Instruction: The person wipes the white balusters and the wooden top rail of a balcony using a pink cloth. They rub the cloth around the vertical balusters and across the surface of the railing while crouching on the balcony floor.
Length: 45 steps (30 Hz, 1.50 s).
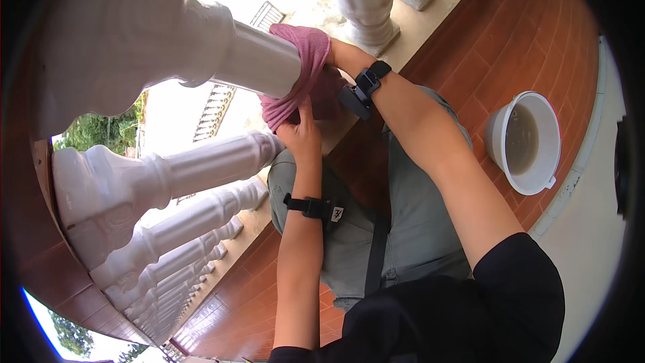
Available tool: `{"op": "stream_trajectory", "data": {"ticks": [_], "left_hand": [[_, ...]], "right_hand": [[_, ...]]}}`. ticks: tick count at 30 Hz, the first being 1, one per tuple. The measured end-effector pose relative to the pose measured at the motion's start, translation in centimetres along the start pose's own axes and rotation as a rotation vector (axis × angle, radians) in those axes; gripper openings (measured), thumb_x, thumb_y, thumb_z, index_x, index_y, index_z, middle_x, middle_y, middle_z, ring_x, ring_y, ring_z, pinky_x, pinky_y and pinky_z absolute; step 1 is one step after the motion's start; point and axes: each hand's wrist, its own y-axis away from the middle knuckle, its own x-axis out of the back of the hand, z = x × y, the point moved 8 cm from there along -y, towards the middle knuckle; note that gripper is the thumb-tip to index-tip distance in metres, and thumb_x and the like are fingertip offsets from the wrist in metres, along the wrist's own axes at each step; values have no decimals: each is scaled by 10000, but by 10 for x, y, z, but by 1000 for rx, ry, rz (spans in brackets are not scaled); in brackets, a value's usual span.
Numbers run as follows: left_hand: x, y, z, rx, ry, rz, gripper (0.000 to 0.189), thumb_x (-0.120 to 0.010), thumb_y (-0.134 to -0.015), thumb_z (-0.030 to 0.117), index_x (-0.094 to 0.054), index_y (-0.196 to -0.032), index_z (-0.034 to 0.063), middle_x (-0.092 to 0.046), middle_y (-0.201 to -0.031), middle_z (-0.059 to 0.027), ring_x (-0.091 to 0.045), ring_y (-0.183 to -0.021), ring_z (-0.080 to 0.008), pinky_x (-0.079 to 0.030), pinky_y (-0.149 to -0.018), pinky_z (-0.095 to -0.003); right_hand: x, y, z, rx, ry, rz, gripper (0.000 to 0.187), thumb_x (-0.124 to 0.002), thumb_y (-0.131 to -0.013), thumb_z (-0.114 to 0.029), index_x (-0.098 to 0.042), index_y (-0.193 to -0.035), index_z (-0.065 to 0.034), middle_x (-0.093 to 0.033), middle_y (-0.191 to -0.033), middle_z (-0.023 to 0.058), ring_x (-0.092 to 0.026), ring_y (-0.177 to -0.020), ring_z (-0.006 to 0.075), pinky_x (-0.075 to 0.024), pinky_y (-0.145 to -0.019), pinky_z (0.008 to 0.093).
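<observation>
A mauve cloth [307, 55] is wrapped around the shaft of the nearest white glazed baluster [262, 58], with its loose part hanging on my side. My left hand [304, 133] grips the cloth's lower edge, thumb pointing up along the fabric. On the far side of the shaft, my right hand [338, 54] is at the cloth's upper end; the fabric covers its fingers. Both forearms wear black straps, and a small dark device [355, 101] hangs from the right one.
A white plastic bucket [496, 136] of murky water stands on the reddish-brown tiled floor [478, 73] to my right. More balusters [216, 164] line a pale ledge [410, 43] on both sides. A brown tiled handrail [65, 282] runs along the left. My bent knees are close to the ledge.
</observation>
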Motion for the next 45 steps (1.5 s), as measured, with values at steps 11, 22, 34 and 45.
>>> {"op": "stream_trajectory", "data": {"ticks": [11, 22, 34, 45], "left_hand": [[14, -28, -105, 37, -184, -108, 443, -552, -1049, 285, -547, -1346, -43, -593, -1339, -172, -577, -1188, -275, -433, -1050, -372], [17, -28, -76, -131, -469, -85, 465, -558, -1023, 319, -551, -1383, 25, -597, -1371, -141, -602, -1175, -283, -435, -1055, -368], [-53, 29, -94, -4, -319, -360, 426, -542, -1038, 287, -565, -1380, 35, -595, -1369, -172, -540, -1296, -301, -391, -1110, -371], [-28, 1, -110, 279, -685, -556, 392, -524, -1032, 336, -591, -1299, 57, -621, -1310, -152, -550, -1254, -324, -387, -1087, -404]], "right_hand": [[-82, 126, 27, -117, 241, 329, 436, -459, -1056, -222, -477, -1422, 15, -456, -1487, 231, -370, -1421, 358, -270, -1195, 432], [-99, 154, -22, 175, 357, 691, 465, -528, -990, -158, -477, -1430, -14, -460, -1417, 248, -453, -1315, 443, -399, -1098, 460], [-16, 163, -5, 182, 0, 954, 315, -506, -940, -57, -633, -1216, 25, -649, -1109, 171, -643, -1029, 315, -488, -934, 357], [-5, 157, 18, -56, 81, 864, 366, -529, -908, 5, -648, -1253, -13, -726, -1012, 130, -663, -959, 145, -513, -885, 305]]}}
